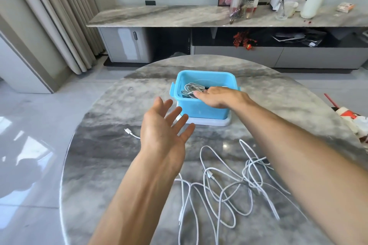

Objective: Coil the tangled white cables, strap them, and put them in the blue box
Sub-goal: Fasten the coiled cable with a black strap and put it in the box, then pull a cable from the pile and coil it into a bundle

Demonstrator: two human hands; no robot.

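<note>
Partly hidden, right hand's (218, 97) grip unclear over blue box (203, 108); left hand (165, 125) spread.

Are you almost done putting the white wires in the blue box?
Not yet. One coiled bundle already lies in the blue box, and the right hand reaches over the box rim beside it. The left hand hovers open, holding nothing. A big tangle of white cables is on the table, not yet coiled or strapped.
</note>
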